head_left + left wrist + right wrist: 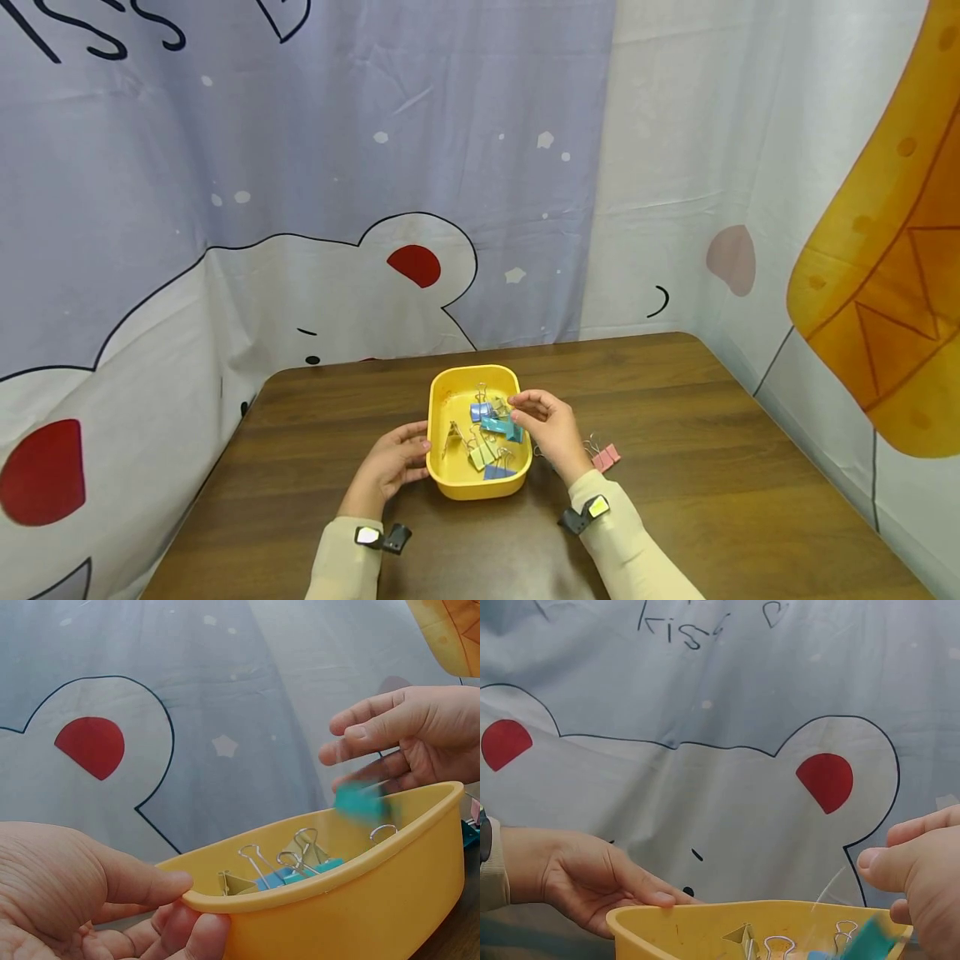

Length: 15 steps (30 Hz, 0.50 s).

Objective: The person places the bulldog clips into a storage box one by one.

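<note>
A yellow plastic tub [480,492] stands on the table with several binder clips in it: yellow-green ones [483,454], blue ones [498,472] and teal ones [493,425]. At its left side my left hand [393,458] pinches the rim, thumb on top and fingers below in the left wrist view. My right hand [549,425] hovers over the right rim, its fingers loosely spread and apart. Just beneath those fingers a teal binder clip [361,802] shows blurred in mid-air, inside the tub's right end.
Pink binder clips [606,457] lie on the brown wooden table [675,517], right of the tub by my right wrist. In the left wrist view a dark teal clip [470,834] sits near them, partly cut off. A printed curtain [510,208] hangs behind the table.
</note>
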{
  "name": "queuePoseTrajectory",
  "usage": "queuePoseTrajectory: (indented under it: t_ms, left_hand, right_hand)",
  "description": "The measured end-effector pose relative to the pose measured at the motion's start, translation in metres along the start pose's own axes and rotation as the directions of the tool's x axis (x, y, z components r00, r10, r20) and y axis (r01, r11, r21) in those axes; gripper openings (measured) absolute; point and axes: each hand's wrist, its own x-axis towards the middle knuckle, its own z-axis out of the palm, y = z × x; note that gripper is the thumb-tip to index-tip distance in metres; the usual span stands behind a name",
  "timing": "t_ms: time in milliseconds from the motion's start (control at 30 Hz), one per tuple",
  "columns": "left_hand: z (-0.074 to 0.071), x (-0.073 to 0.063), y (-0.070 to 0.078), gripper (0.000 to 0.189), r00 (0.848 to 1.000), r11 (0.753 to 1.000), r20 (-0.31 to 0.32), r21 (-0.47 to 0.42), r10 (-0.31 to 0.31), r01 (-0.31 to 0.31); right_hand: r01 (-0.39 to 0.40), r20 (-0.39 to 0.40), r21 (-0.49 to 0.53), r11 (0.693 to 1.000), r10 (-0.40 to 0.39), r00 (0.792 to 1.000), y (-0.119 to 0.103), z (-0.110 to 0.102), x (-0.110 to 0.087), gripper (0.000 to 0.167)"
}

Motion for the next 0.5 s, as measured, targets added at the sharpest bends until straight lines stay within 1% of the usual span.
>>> queuePoseTrajectory:
  t_ms: [100,233,367,467,500]
  left_hand:
    - [0.000,0.000,0.000,0.049,1.000,1.000,0.004,-0.002,0.000,0.000]
    - [0.000,0.000,0.000,0.049,1.000,1.000,0.005,0.000,-0.001,0.001]
    - [0.000,0.000,0.000,0.049,1.000,1.000,0.002,0.003,0.000,0.000]
    - [0.000,0.000,0.000,0.048,1.000,1.000,0.000,0.005,0.002,-0.002]
    - [0.000,0.000,0.000,0.048,1.000,1.000,0.000,0.005,0.002,-0.002]
  right_hand:
    - [0.002,0.003,-0.007,1.000,-0.002,1.000,-0.003,-0.002,-0.001,0.024]
    - [-0.002,-0.020,-0.029,1.000,0.001,1.000,-0.001,-0.009,0.001,0.026]
    - [0.001,-0.018,-0.034,0.999,-0.002,1.000,0.017,-0.022,0.008,0.029]
    - [0.012,-0.006,-0.065,0.998,-0.013,1.000,0.032,-0.034,0.011,0.032]
    - [0.014,-0.005,-0.087,0.996,-0.015,1.000,0.034,-0.038,0.011,0.033]
